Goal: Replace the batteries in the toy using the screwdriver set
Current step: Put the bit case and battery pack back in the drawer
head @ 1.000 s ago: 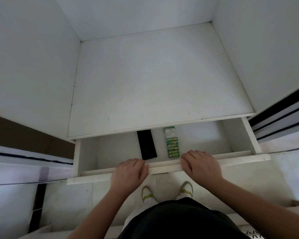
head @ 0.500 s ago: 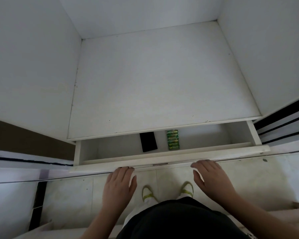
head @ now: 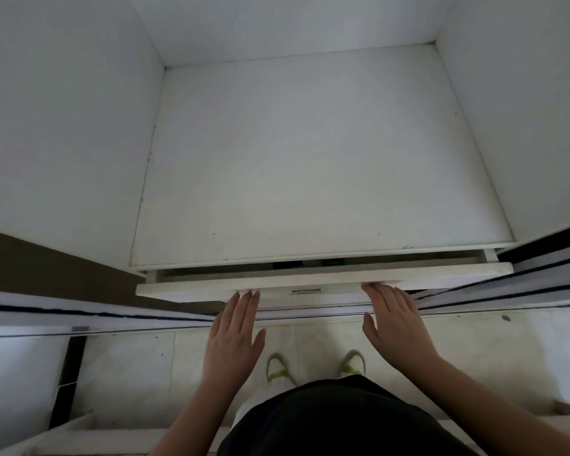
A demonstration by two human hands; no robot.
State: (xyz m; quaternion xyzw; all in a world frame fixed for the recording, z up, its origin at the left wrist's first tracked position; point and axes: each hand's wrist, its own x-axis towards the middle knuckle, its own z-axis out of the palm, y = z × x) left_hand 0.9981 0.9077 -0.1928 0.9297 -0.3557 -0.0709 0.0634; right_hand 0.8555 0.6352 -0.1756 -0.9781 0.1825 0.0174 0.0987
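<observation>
White drawer front, both hands flat against it. Left hand has fingers straight and together, fingertips touching the lower edge of the front, left of the small metal latch. Right hand likewise flat, fingers extended, thumb spread out to the left, fingertips on the front edge right of the latch. Neither hand grips anything.

Drawer is almost closed, only a thin dark slit left under the shelf above it. In that slit a black item and a bit of green, the battery pack, barely visible, mid-drawer, black one to the left. No toy or screwdriver set identifiable.

White cabinet walls rise left, right and far around the shelf. Sliding door tracks run off right and left of the drawer. Near edge: dark clothing, pale tiled floor, two shoes with yellow-green straps between the forearms.
</observation>
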